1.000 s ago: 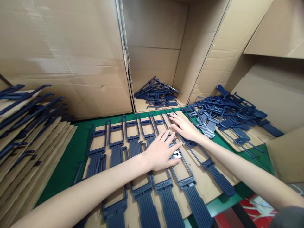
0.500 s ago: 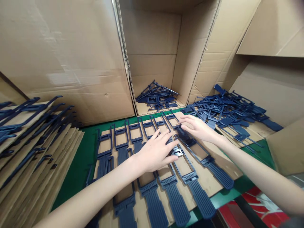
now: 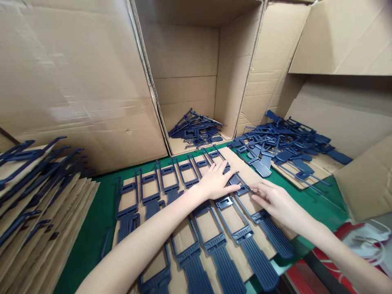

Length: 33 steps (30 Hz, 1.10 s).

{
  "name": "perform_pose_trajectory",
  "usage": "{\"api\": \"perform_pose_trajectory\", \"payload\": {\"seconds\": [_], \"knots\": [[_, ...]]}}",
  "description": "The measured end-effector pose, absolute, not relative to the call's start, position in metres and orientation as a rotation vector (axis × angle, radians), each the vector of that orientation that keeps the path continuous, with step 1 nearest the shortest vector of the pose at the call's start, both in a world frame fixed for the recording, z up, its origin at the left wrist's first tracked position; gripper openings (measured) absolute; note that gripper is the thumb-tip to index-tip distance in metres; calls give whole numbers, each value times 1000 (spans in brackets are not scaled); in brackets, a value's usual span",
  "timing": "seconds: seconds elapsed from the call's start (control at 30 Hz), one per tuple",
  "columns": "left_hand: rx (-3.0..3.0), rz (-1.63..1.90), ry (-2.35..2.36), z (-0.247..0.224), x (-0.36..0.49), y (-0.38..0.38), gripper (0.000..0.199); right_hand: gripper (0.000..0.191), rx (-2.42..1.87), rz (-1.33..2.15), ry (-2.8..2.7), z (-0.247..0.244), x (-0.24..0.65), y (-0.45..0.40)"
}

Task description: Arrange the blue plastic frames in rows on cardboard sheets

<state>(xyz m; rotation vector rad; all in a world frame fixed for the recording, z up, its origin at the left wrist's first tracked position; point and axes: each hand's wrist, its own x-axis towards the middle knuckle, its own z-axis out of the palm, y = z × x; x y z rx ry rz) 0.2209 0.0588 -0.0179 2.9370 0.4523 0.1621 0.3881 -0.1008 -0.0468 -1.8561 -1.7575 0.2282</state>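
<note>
Rows of dark blue plastic frames with ribbed tabs lie on a cardboard sheet (image 3: 245, 163). My left hand (image 3: 217, 181) rests with spread fingers over the upper frames near the middle of the sheet. To its right, my right hand (image 3: 269, 198) has its thumb and fingers pinched at the upper side bar of the rightmost front frame (image 3: 254, 204). That frame's ribbed tab points toward the lower right. Beside it lies another front frame (image 3: 234, 216), its crossbar catching the light.
A loose pile of blue parts (image 3: 284, 139) lies at the right, and a smaller pile (image 3: 196, 128) sits inside an open carton (image 3: 186, 53). Stacked cardboard sheets (image 3: 73, 212) with blue frames stand at the left on the green table (image 3: 101, 185).
My right hand has come down and toward me, its fingers closing on the rightmost frame's side. My left hand has shifted slightly up and right. The view has moved a little.
</note>
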Motion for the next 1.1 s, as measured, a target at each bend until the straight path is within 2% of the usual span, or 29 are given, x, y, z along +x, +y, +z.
{"api": "perform_pose_trajectory", "payload": {"seconds": [0.13, 0.27, 0.37, 0.47, 0.7, 0.97, 1.1], "knots": [[2935, 255, 447, -29, 218, 57, 64, 24, -1903, 237, -1793, -31, 395, -89], [2945, 278, 468, -31, 215, 56, 61, 23, -2087, -51, -1695, -17, 429, -54], [2955, 294, 482, -30, 215, 55, 59, 20, -2300, -232, -1609, -22, 459, -23], [2956, 298, 494, -29, 214, 53, 59, 21, -2358, -211, -1559, -37, 478, -1], [2953, 359, 450, -31, 212, 55, 51, 22, -2141, -57, -1477, -50, 491, 14], [2938, 349, 444, -30, 211, 55, 51, 52, -1749, 105, -1348, -48, 482, 9], [2949, 335, 457, -30, 212, 55, 50, 54, -1690, 228, -1405, -61, 467, 10]]}}
